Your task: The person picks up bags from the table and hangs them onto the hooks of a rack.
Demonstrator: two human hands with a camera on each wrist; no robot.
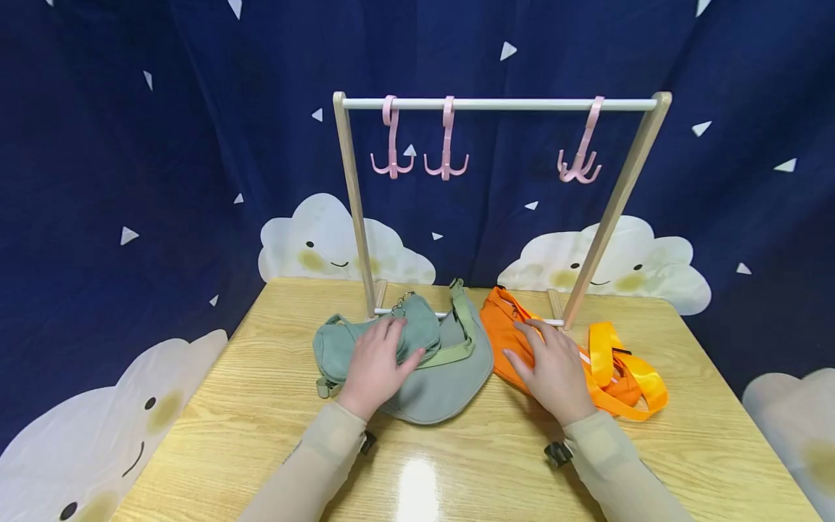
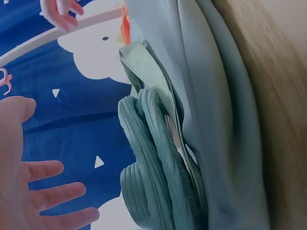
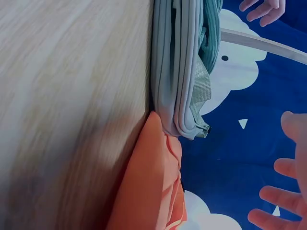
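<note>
My left hand [image 1: 375, 368] is held over a small green corduroy bag [image 1: 420, 328], its fingers spread and holding nothing. Beneath that bag lies a larger grey-green bag [image 1: 433, 400] with a pale green strap [image 1: 464, 326]. In the left wrist view a gap shows between the hand [image 2: 45, 194] and the ribbed green fabric [image 2: 153, 158]. Over an orange bag [image 1: 501, 341], with its bright orange strap [image 1: 644, 384] looped to the right, hovers my right hand [image 1: 557, 370]. Its fingers are relaxed, and the right wrist view shows it apart from the orange fabric [image 3: 144, 177].
Behind the bags stands a rack with wooden posts [image 1: 613, 217] and a white top bar [image 1: 509, 104]. Pink hooks hang from it: two on the left [image 1: 393, 145] and one on the right [image 1: 580, 156]. The wooden table [image 1: 215, 435] meets a dark blue cloud-patterned curtain [image 1: 261, 87].
</note>
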